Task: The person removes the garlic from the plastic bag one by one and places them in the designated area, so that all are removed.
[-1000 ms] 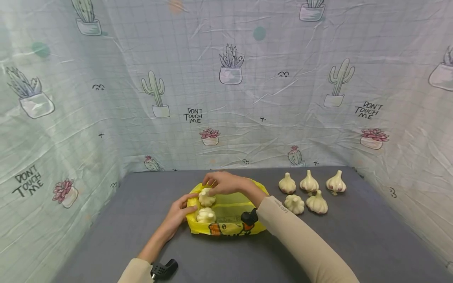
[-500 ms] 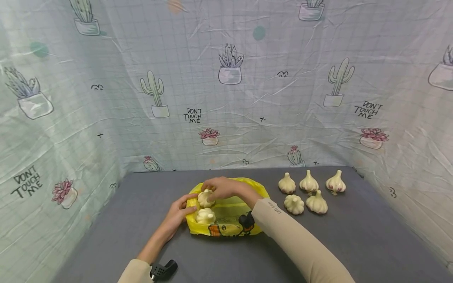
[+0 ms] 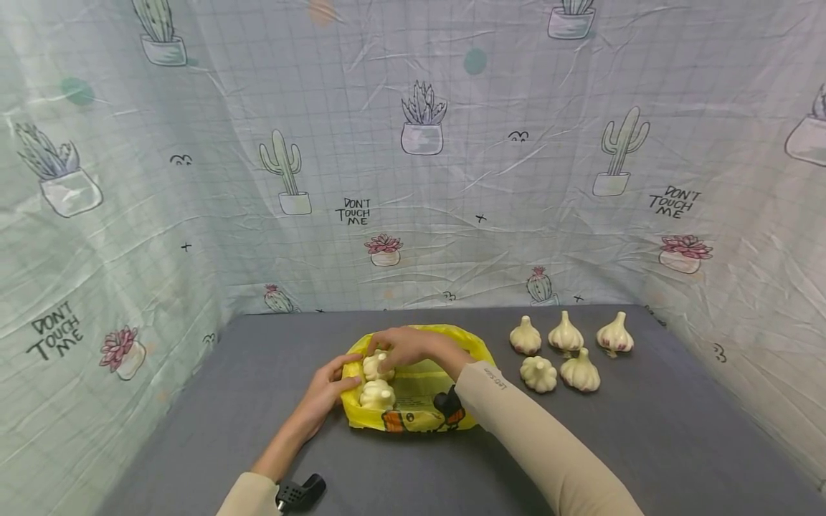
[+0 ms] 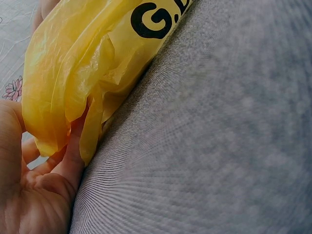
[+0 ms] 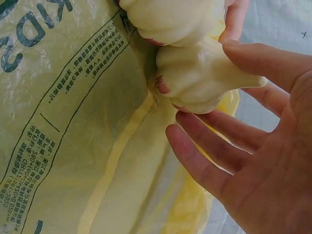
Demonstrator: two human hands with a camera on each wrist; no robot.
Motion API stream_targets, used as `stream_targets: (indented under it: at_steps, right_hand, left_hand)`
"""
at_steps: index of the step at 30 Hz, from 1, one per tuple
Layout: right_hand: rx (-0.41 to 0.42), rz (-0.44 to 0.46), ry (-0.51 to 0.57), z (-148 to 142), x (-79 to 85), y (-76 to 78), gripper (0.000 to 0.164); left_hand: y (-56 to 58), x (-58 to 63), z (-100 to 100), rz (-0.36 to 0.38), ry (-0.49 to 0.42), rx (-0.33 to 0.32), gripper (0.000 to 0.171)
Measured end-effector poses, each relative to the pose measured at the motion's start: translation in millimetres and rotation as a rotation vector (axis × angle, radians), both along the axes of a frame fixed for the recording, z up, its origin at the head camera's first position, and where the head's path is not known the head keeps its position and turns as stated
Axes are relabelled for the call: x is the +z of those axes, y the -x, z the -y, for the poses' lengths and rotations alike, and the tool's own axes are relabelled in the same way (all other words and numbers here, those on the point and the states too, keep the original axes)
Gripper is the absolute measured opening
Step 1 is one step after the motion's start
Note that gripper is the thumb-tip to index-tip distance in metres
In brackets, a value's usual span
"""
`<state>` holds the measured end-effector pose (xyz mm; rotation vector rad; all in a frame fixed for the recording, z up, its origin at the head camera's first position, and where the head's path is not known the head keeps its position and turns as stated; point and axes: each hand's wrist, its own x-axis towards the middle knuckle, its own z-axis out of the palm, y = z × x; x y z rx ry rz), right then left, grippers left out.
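Observation:
A yellow plastic bag [image 3: 422, 421], its mouth folded wide, sits mid-table with two pale garlic bulbs inside along its left wall. My left hand [image 3: 319, 394] grips the bag's left rim, and in the left wrist view its fingers go in under the crumpled yellow film [image 4: 73, 78]. Reaching in from the right, my right hand [image 3: 416, 345] holds the farther garlic bulb [image 3: 374, 367]. In the right wrist view the thumb lies on top of that bulb [image 5: 195, 80] and the fingers sit under and behind it. The nearer bulb [image 3: 377, 395] lies right against it.
Several more garlic bulbs [image 3: 579, 373] stand on the grey table [image 3: 645, 430] to the right of the bag, in two loose rows. A cactus-printed sheet [image 3: 477, 244] hangs behind and along both sides.
My right hand has come lower into the bag with its garlic bulb, which now sits beside the other one. The left hand stays at the rim.

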<state>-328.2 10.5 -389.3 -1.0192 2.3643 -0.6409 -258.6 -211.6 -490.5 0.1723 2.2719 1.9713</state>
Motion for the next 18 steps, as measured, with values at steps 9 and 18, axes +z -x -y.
stream_targets:
  at_steps: [9, 18]
  right_hand:
    - [-0.024, -0.001, -0.029, 0.7, -1.2, -0.4, 0.034]
    - [-0.044, -0.044, -0.023, 4.3, -4.1, -0.9, 0.029]
  left_hand:
    - [-0.8, 0.1, -0.2, -0.001, 0.006, 0.009, 0.055]
    - [-0.4, 0.7, -0.2, 0.001, 0.011, 0.008, 0.055]
